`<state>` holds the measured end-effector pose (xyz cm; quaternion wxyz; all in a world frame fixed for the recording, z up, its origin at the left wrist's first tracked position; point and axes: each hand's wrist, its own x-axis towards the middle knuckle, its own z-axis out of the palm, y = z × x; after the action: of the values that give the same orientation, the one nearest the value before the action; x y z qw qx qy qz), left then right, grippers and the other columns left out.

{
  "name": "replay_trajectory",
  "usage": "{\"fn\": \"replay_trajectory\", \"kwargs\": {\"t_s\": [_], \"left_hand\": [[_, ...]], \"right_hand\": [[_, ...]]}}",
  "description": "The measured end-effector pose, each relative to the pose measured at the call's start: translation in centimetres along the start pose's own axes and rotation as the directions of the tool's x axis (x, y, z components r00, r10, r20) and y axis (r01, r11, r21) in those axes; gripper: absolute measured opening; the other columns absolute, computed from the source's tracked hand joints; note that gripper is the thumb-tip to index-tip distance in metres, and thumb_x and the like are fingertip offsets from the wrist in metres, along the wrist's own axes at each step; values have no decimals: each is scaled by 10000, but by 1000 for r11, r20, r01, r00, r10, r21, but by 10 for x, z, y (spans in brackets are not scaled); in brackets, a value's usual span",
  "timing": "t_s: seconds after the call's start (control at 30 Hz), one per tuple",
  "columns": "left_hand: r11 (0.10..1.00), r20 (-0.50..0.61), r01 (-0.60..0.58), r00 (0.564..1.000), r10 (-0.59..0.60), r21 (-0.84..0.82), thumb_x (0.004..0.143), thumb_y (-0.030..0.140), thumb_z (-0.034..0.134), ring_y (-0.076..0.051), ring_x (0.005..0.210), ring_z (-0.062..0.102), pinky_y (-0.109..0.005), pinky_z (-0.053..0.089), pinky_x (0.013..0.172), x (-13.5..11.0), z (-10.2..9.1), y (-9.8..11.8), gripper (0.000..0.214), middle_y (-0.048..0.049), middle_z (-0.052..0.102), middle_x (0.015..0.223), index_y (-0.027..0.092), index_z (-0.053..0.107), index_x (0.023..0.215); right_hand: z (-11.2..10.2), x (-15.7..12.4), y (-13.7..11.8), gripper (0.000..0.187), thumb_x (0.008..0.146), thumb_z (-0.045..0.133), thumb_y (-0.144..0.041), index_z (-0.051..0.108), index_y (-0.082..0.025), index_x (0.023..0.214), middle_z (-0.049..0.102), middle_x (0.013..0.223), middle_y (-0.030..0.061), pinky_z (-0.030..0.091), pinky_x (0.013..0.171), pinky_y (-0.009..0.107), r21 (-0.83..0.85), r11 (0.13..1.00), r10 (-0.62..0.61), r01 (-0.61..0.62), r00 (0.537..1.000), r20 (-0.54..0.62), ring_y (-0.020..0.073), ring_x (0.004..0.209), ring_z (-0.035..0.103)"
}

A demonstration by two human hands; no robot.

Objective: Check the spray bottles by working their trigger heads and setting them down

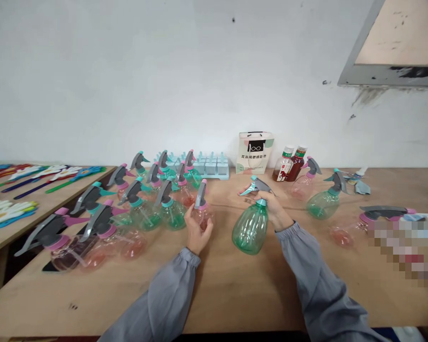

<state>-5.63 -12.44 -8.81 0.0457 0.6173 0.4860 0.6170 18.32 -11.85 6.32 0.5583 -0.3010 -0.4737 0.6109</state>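
Note:
My left hand (197,231) is wrapped round a pink spray bottle (202,211) with a grey trigger, which stands on the wooden table (235,285) at the right end of a group of bottles. My right hand (273,209) grips the neck and trigger head of a green spray bottle (250,228), held just above the table in the middle. Both arms wear grey sleeves.
Several pink and green spray bottles (135,209) stand grouped at left. A green bottle (323,202) and two pink ones stand or lie at right. At the back wall are a blue tray (210,167), a paper bag (255,152) and two drink bottles (288,164). Coloured sticks lie on a side table (28,185).

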Motion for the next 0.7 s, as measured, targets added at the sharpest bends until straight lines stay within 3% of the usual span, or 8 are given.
{"fn": "replay_trajectory", "kwargs": {"t_s": [0.2, 0.3, 0.43, 0.6, 0.7], "left_hand": [[1000, -3, -21, 1000, 21, 15, 844, 314, 644, -314, 1379, 441, -517, 351, 1175, 0, 1, 1, 717, -199, 429, 1383, 139, 312, 1456], [999, 1, -40, 999, 40, 15, 849, 315, 649, -310, 1378, 441, -514, 346, 1179, 1, 0, 1, 708, -195, 435, 1380, 141, 320, 1452], [997, 9, -70, 998, 70, 30, 862, 318, 648, -305, 1365, 452, -515, 356, 1171, 1, 0, -1, 711, -196, 429, 1397, 150, 308, 1464], [990, 0, -124, 992, 124, 72, 881, 346, 644, -301, 1341, 465, -515, 382, 1147, 1, 0, 0, 697, -194, 441, 1388, 157, 317, 1466], [987, 0, -133, 991, 133, 89, 889, 361, 639, -299, 1333, 471, -509, 393, 1137, 1, 0, 1, 694, -193, 447, 1385, 156, 319, 1470]], "right_hand": [[-6, 7, 6, 144, 470, 553, -219, 563, -223, 614, 686, 688, 32, 493, 624, 304, -33, 999, -2, -2, 993, -115, 221, 763, 669], [-4, 8, 6, 187, 473, 554, -217, 585, -230, 656, 696, 713, 20, 467, 596, 288, -26, 999, 17, -20, 993, -119, 214, 766, 665], [0, 6, 5, 235, 493, 593, -218, 638, -242, 722, 704, 720, 0, 471, 635, 286, -25, 1000, -5, 2, 992, -128, 214, 802, 674], [-4, 9, 9, 82, 486, 549, -257, 556, -230, 563, 647, 610, 6, 439, 625, 293, -74, 994, -88, 75, 978, -188, 209, 762, 650], [-6, 11, 11, 117, 498, 554, -266, 573, -238, 611, 644, 612, -7, 437, 647, 302, -106, 991, -98, 78, 976, -193, 198, 731, 626]]}}
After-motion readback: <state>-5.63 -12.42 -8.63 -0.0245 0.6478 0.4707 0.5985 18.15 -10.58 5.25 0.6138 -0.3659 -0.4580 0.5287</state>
